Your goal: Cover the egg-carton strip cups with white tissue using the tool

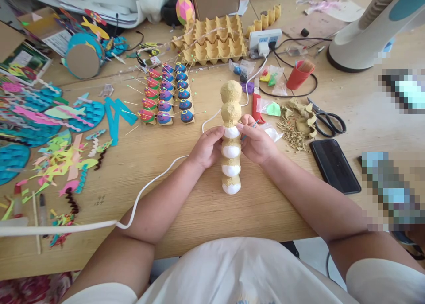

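An egg-carton strip [231, 143] stretches lengthwise between my hands, tan with white material on several of its lower bumps and bare on its two far ones. My left hand [210, 146] is closed on its left edge. On the right edge my right hand [257, 138] pinches the strip beside the uppermost white bump. A thin blue stick [255, 124] shows at my right fingers; how it is held is unclear. Painted carton strips [165, 93] in red, purple and blue, with pins stuck in them, stand beyond my left hand.
Scissors [328, 120], carton scraps [300, 120], a black phone [335, 165] and a red cup [299, 75] lie or stand to the right. Paper cutouts [69, 157] cover the left. Egg trays [215, 40] and a power strip [264, 39] sit behind; a white cable [142, 189] crosses my left forearm.
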